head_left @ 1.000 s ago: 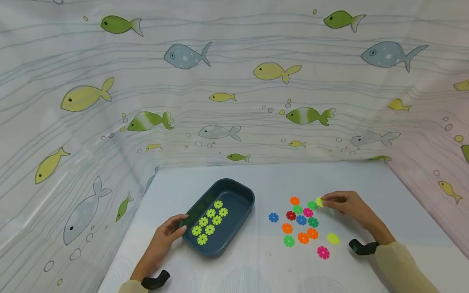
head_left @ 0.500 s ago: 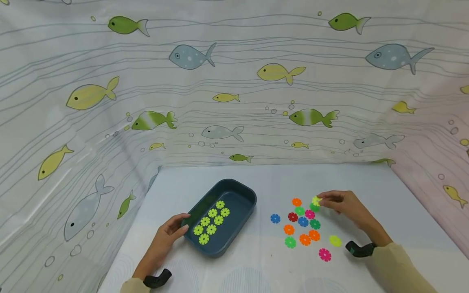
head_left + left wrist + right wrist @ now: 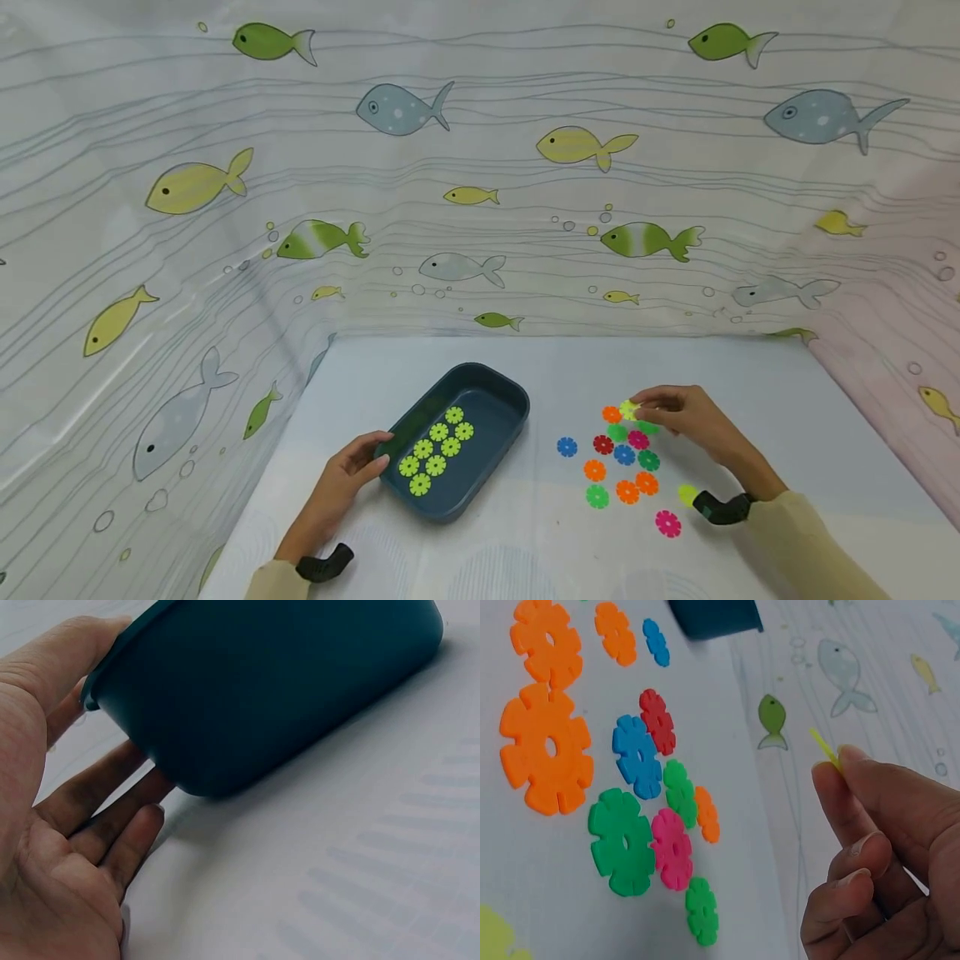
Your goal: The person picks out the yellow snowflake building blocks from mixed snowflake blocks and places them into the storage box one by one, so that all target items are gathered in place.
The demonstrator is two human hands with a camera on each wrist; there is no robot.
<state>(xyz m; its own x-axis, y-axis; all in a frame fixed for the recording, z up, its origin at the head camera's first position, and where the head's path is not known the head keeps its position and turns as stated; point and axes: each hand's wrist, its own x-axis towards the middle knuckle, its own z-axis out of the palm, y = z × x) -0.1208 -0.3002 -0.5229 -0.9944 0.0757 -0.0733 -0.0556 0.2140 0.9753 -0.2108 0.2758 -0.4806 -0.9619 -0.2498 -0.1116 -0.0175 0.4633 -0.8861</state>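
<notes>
My left hand (image 3: 341,479) grips the near left corner of a dark blue plastic tub (image 3: 491,467). In the left wrist view the thumb (image 3: 82,645) lies on the tub's rim and the other fingers reach behind its wall. Several yellow flower-shaped discs (image 3: 423,448) lie inside the tub. My right hand (image 3: 686,417) pinches one yellow snowflake disc (image 3: 825,746) between thumb and index finger, raised above the loose discs. Its edge faces the right wrist camera. The remaining fingers of that hand are curled.
Orange (image 3: 627,492), blue (image 3: 567,447), red, green and pink (image 3: 668,523) discs lie loose on the white table (image 3: 540,550). Another yellow disc (image 3: 687,495) lies partly behind the right wrist's black camera mount (image 3: 723,507). A fish-patterned curtain (image 3: 480,233) surrounds the table.
My right hand has moved left with the yellow disc, from beside the green disc toward the far orange one. The left hand keeps its hold on the tub. The head view has shifted slightly.
</notes>
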